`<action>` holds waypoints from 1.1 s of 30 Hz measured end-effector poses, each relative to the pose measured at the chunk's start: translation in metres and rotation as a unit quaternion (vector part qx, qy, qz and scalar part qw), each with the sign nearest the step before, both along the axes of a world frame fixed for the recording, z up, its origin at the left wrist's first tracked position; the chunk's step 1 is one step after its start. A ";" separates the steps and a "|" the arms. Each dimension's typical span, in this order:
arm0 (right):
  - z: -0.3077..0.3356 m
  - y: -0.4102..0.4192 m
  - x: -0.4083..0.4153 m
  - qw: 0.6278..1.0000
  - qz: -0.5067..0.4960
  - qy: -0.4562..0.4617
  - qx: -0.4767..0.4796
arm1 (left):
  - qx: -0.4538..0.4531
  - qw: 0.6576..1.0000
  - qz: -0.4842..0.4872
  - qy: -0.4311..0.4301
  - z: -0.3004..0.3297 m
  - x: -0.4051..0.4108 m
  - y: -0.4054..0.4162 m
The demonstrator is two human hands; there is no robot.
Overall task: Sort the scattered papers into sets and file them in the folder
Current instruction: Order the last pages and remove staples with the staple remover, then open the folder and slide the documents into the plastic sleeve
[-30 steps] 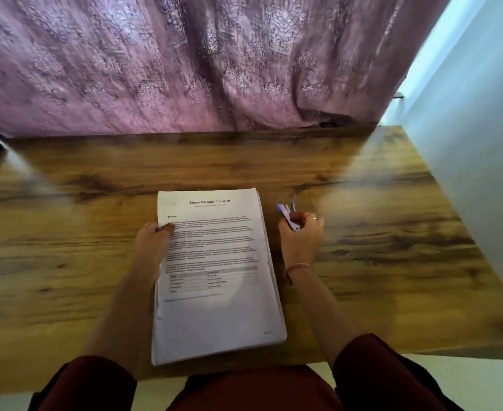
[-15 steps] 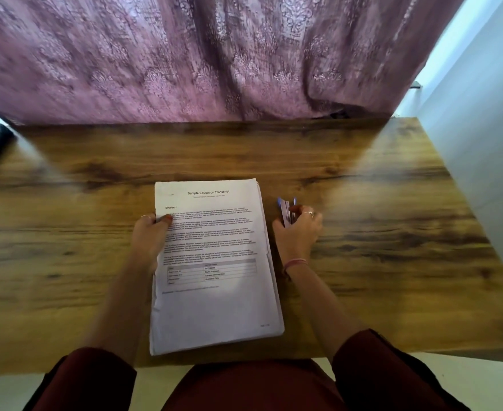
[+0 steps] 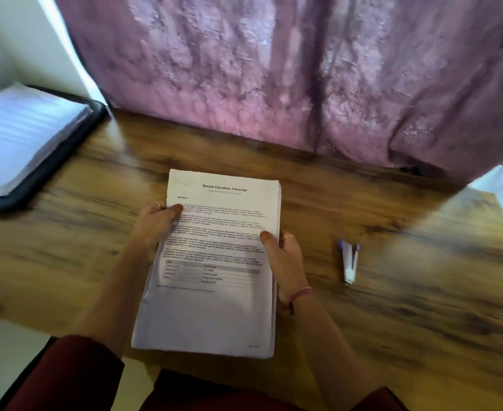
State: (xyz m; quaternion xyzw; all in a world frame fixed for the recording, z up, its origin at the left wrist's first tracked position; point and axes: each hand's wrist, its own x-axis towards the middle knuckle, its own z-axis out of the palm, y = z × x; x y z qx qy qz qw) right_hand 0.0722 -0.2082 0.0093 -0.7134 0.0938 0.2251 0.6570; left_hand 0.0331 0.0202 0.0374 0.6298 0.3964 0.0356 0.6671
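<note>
The wooden table [image 3: 392,307] carries the open folder [image 3: 51,161] far to my left. The paper stack [image 3: 214,277] lies before me, and I should square its edges before moving it. My left hand [image 3: 155,229] and right hand [image 3: 283,256] grip its sides, thumbs on top. The stapler [image 3: 349,262], seemingly, lies loose to the right.

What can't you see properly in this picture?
- Stack of papers: lower sheets hidden under the top page; small print blurred, head view.
- Folder: cut off by the left edge; its pages blurred.
- Stapler: smeared by motion blur.
- Left hand and right hand: fingers hidden under the stack.
</note>
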 end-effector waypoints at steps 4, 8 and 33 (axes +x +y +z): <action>0.000 0.072 -0.002 1.000 -0.009 -0.024 -0.006 | -0.008 1.000 0.012 -0.008 0.002 -0.007 0.062; 0.002 0.157 -0.003 1.000 -0.018 -0.015 -0.001 | -0.010 1.000 -0.009 0.026 0.001 -0.020 0.147; 0.010 0.561 0.071 0.994 0.042 -0.093 -0.050 | 0.403 0.906 -0.009 0.133 0.023 0.026 0.525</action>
